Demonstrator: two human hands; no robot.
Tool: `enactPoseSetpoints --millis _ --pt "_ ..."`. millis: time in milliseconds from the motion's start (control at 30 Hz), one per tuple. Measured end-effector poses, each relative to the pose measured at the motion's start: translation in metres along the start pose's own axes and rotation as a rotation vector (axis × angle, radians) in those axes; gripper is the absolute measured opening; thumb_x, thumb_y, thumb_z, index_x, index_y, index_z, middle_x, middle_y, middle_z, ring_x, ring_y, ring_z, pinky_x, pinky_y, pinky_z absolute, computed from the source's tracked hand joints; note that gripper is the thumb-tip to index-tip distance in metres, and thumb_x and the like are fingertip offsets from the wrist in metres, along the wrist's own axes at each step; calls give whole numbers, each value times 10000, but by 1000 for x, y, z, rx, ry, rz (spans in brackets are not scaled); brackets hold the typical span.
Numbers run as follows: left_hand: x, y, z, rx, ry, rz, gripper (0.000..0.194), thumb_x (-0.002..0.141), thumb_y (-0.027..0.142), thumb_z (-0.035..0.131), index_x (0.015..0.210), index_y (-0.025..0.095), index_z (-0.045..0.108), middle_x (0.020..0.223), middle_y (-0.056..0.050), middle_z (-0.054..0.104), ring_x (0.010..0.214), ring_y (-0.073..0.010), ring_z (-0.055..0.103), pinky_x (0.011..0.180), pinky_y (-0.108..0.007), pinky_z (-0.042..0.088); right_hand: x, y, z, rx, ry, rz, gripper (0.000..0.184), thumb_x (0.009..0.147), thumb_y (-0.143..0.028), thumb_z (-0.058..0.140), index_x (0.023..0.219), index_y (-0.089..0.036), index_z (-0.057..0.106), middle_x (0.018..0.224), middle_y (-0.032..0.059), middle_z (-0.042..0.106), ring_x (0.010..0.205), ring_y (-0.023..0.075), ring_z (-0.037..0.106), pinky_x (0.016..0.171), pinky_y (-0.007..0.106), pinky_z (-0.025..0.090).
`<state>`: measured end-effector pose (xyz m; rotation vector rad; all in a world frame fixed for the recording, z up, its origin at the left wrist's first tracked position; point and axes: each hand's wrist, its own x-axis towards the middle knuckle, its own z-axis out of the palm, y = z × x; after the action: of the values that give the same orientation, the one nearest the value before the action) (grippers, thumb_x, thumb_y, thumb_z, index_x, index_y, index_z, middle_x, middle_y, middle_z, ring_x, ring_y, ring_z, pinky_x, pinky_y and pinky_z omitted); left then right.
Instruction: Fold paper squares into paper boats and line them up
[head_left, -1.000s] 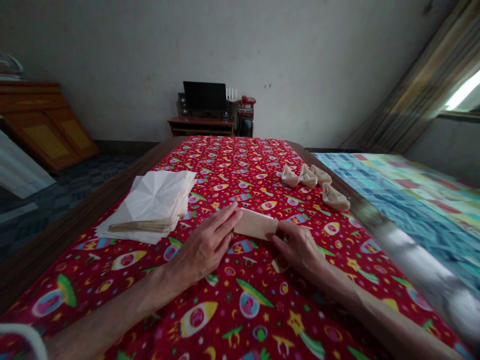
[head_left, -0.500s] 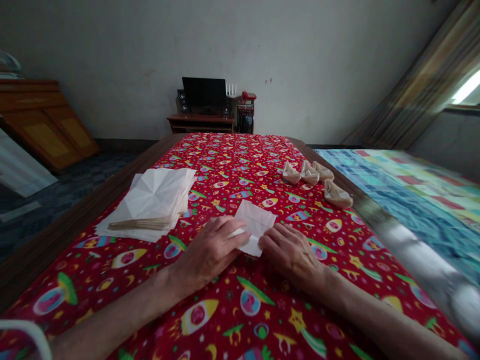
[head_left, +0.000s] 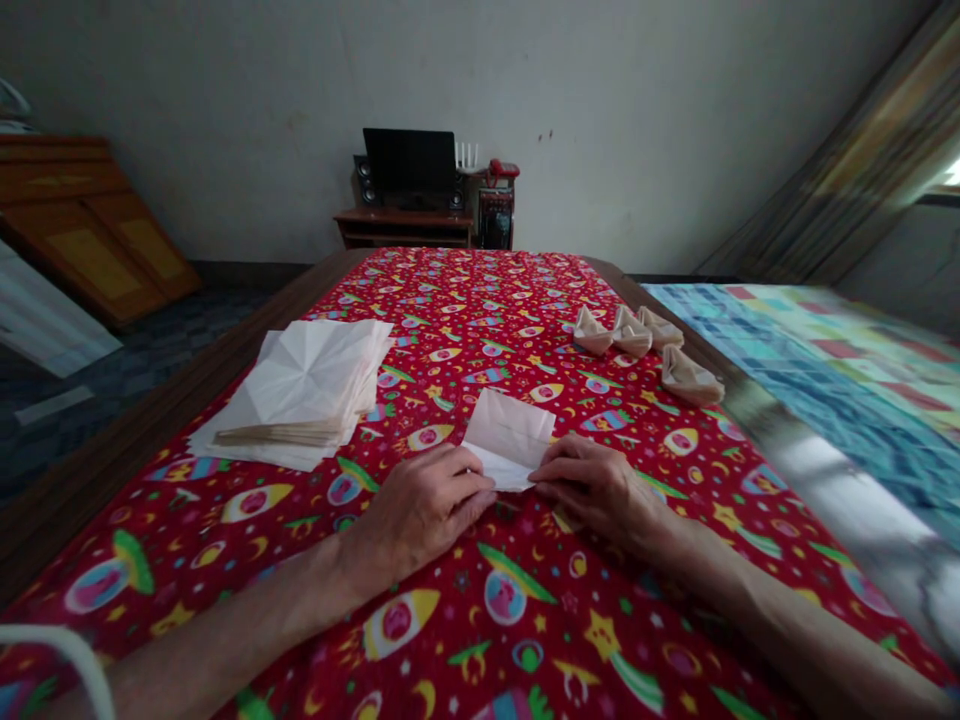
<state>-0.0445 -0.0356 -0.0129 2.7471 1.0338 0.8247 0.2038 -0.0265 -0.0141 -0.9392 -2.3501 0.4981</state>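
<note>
A partly folded sheet of white paper (head_left: pixel 510 425) lies on the red patterned cloth (head_left: pixel 495 350) in front of me, its back part raised behind a crease. My left hand (head_left: pixel 431 500) pinches the paper's near left corner between thumb and fingers. At the near right corner, my right hand (head_left: pixel 600 490) grips it the same way. To the left rests a stack of creased paper sheets (head_left: pixel 307 385). Several folded paper boats (head_left: pixel 690 378) stand grouped at the right side of the cloth.
The cloth covers a long table with a dark wooden edge (head_left: pixel 262 310). Beyond its far end are a monitor (head_left: pixel 409 165) and a red telephone (head_left: pixel 502 172). A bed (head_left: pixel 810 350) is on the right and a wooden cabinet (head_left: pixel 97 230) on the left. A pale curved band (head_left: pixel 67 640) shows at lower left.
Both hands have drawn apart to the paper's near corners, leaving more of its front strip exposed. The view has tilted slightly downward in the room, shifting background things up.
</note>
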Motion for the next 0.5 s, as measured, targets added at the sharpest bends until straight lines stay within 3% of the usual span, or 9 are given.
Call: enactPoseSetpoints --millis 233,500 --pt "8 4 -2 -195 0 -193 223 883 225 527 692 162 623 760 -11 612 679 -102 574 631 -209 430 10 -9 -2 58 22 156 175 898 -248 535 816 -175 672 812 31 647 711 122 597 638 227 451" --pt "18 -1 4 -115 11 -334 217 804 205 605 600 157 552 622 23 524 561 -89 482 551 -214 349 11 -13 6 -117 56 234 133 872 -244 575 784 -158 624 717 14 620 638 117 544 581 226 381"
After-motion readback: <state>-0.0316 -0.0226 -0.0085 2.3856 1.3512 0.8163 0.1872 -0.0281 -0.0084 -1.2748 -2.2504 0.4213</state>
